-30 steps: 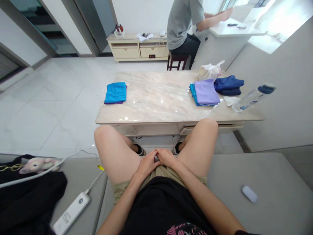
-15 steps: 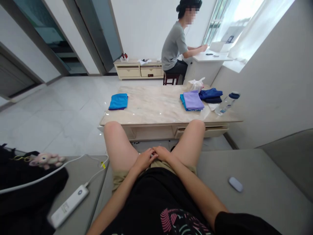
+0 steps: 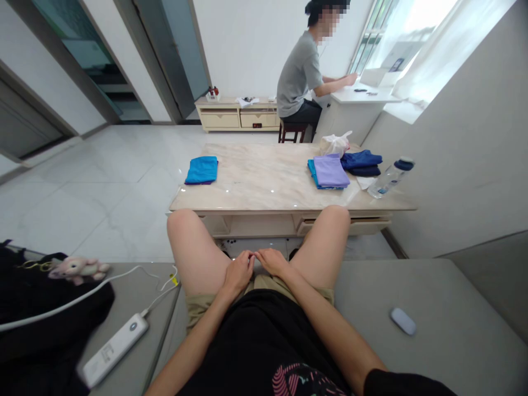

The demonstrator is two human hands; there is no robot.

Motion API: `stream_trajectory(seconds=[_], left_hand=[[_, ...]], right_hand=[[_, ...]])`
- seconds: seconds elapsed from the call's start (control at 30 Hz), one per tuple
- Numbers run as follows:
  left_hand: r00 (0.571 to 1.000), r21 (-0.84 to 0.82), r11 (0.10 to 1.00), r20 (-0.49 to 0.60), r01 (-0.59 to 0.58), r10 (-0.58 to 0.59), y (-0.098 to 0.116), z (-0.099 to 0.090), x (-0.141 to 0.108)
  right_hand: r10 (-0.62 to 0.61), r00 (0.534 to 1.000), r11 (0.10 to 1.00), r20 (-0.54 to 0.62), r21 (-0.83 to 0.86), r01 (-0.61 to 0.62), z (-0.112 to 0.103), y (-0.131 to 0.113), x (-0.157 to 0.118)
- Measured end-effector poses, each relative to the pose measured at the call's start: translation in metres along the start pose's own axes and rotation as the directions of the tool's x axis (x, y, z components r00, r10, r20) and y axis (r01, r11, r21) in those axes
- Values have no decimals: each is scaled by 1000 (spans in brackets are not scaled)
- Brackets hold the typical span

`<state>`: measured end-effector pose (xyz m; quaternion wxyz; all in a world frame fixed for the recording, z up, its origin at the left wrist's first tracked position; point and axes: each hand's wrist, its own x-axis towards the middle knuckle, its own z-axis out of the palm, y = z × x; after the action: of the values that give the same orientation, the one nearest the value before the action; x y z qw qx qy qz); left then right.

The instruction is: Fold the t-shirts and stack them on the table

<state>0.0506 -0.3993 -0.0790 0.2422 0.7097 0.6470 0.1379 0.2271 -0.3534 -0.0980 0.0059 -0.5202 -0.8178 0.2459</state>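
In the head view, a pair of bare hands is held low between the wearer's thighs, above light khaki shorts [image 3: 270, 282]; the left hand [image 3: 239, 272] and the right hand [image 3: 271, 262] are brought together at the fingertips. The fingers of both are loosely bent and half spread, and no object is seen to be gripped, though the palms are turned from view and contact with the shorts cannot be judged. Ahead, a low, pale marble-topped table [image 3: 256, 179] is seen. At its left end a bright blue folded cloth [image 3: 202, 169] is laid over a purple one. At its right end a lavender folded cloth [image 3: 331, 170] is stacked on blue cloth, with a dark blue fabric bundle [image 3: 362, 159], a white plastic bag [image 3: 334, 144] and a clear bottle with a blue cap [image 3: 385, 181] set nearby. On the grey sofa, a white oblong device [image 3: 115, 350] is placed at left and a small white rounded object [image 3: 403, 321] at right. Beyond the table, a co-worker in a grey shirt [image 3: 300, 77] is seated at a white desk [image 3: 365, 96].
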Motion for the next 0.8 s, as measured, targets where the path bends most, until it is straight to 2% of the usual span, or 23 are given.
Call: stream_trajectory(seconds=[0.4, 0.63, 0.8], left_hand=[[1000, -38, 999, -8, 10, -10, -1, 1, -3], [998, -72, 997, 55, 12, -8, -2, 4, -3], [994, -33, 999, 109, 8, -5, -2, 4, -3]], right_hand=[[-91, 989, 988, -115, 110, 104, 4, -6, -1], [-43, 977, 986, -209, 149, 75, 7, -7, 1], [5, 961, 980, -275, 192, 50, 12, -3, 4]])
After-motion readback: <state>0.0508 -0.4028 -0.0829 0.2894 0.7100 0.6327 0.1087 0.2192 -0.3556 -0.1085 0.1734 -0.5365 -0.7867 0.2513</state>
